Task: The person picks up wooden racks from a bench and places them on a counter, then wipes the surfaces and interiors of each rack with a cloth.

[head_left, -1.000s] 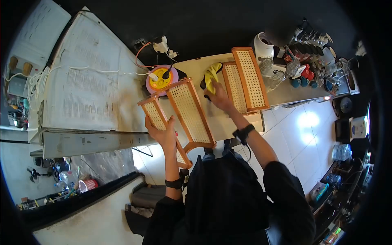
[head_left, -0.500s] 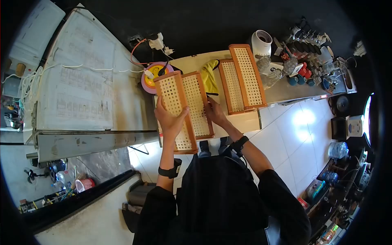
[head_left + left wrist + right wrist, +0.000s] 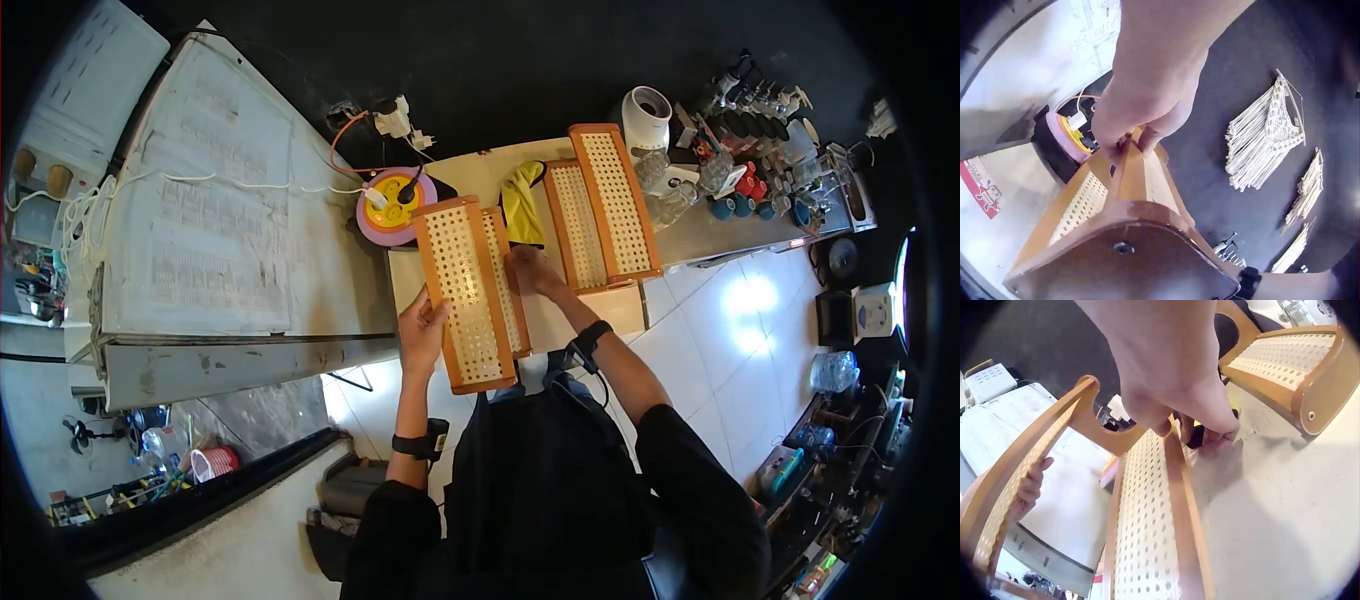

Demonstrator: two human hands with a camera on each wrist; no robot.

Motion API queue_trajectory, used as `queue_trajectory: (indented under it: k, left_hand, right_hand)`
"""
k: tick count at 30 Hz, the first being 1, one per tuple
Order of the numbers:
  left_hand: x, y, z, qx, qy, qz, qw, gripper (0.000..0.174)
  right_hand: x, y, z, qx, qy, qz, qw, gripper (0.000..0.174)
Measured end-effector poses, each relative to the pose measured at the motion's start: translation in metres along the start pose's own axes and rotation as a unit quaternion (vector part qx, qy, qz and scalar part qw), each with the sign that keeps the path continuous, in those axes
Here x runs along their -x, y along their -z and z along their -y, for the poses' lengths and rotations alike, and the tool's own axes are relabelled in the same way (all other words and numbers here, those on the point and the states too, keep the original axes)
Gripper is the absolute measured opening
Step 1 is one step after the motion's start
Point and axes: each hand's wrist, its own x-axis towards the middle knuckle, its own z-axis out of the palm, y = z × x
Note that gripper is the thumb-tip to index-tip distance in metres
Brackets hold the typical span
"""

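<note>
A wooden rack with two perforated cream panels (image 3: 465, 300) is held tilted over the table's near edge. My left hand (image 3: 422, 335) grips the rail of its nearer left panel; in the left wrist view the fingers of that hand (image 3: 1147, 94) pinch the wood above a curved brown end piece (image 3: 1122, 262). On the other panel's right rail (image 3: 1179, 487), my right hand (image 3: 1172, 381) has its fingers curled at the upper part. Just beyond the right hand (image 3: 535, 273), a yellow cloth with black edging (image 3: 522, 205) lies on the table.
A second similar rack (image 3: 612, 200) stands to the right on the table (image 3: 480, 165). Behind the held rack is a round purple and yellow power hub (image 3: 395, 205) with plugs and cables. A white appliance (image 3: 647, 120), glassware and cups (image 3: 745, 205) stand farther right; a large white surface (image 3: 210, 200) is left.
My right hand has let go of the yellow cloth and moved to the rack. The held rack has turned, its panels now overlapping in the head view, and has shifted slightly right since the middle frame.
</note>
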Motion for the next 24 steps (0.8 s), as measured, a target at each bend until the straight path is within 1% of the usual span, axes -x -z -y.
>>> queue_trajectory:
  k: [1,2,4,5,7,8,10,11,12,14,15,17,18,19,21,23,24]
  left_hand:
    - [0.0,0.001,0.002,-0.002,0.0,0.0,1.0,0.043]
    - [0.001,0.0,0.0,0.003,0.002,0.005,1.0,0.043]
    - [0.001,-0.003,-0.005,0.006,0.001,0.012,1.0,0.044]
    - [0.001,-0.006,-0.006,0.016,0.0,0.01,1.0,0.043]
    - [0.002,-0.011,-0.008,0.033,0.003,0.009,0.999,0.042]
    - [0.001,-0.014,-0.007,0.033,0.003,0.008,0.999,0.042]
    - [-0.002,-0.022,-0.006,0.039,-0.009,0.001,0.999,0.042]
    - [-0.005,-0.027,-0.002,0.048,-0.024,-0.001,0.999,0.041]
    - [-0.008,-0.032,-0.002,0.05,-0.024,-0.004,0.998,0.041]
    - [-0.015,-0.04,-0.002,0.065,-0.022,0.011,0.998,0.039]
    - [-0.018,-0.044,-0.002,0.048,-0.025,0.018,0.998,0.038]
    - [-0.031,-0.055,0.009,0.037,-0.039,0.009,0.999,0.037]
    - [-0.036,-0.058,0.012,0.022,-0.054,0.006,0.998,0.035]
    - [-0.039,-0.059,0.015,-0.02,-0.039,0.008,0.999,0.034]
    - [-0.04,-0.061,0.018,-0.026,-0.035,0.001,0.999,0.034]
    - [-0.044,-0.065,0.018,-0.032,-0.036,-0.004,0.999,0.034]
    - [-0.043,-0.064,0.019,-0.032,-0.035,-0.008,0.999,0.032]
  right_hand:
    - [-0.01,0.002,0.004,-0.039,-0.048,-0.01,0.998,0.034]
    - [-0.021,0.002,0.001,-0.041,-0.047,-0.01,0.998,0.034]
    - [-0.047,0.0,-0.01,-0.029,0.067,-0.083,0.994,0.039]
    - [-0.057,0.001,-0.011,-0.03,0.067,-0.084,0.994,0.039]
    - [-0.07,-0.001,-0.014,-0.009,0.098,-0.151,0.984,0.043]
    - [-0.063,0.005,-0.003,-0.009,0.099,-0.15,0.984,0.043]
    - [-0.043,0.025,0.035,-0.111,-0.033,-0.091,0.989,0.046]
    - [-0.048,0.019,0.015,-0.211,0.012,-0.066,0.975,0.048]
    - [-0.038,0.025,0.025,-0.209,0.013,-0.063,0.976,0.048]
    - [-0.006,0.038,0.045,-0.203,0.028,-0.129,0.97,0.05]
    - [0.008,0.044,0.058,-0.2,0.029,-0.124,0.971,0.05]
    - [0.028,0.052,0.078,-0.253,-0.041,-0.116,0.96,0.051]
    - [0.031,0.051,0.077,-0.251,-0.04,-0.114,0.96,0.051]
    - [0.032,0.051,0.076,-0.25,-0.039,-0.11,0.961,0.049]
    - [0.027,0.049,0.07,-0.247,-0.036,-0.111,0.962,0.048]
    - [-0.001,0.047,0.067,-0.28,-0.026,-0.201,0.938,0.046]
    - [-0.021,0.045,0.058,-0.279,-0.025,-0.204,0.938,0.046]
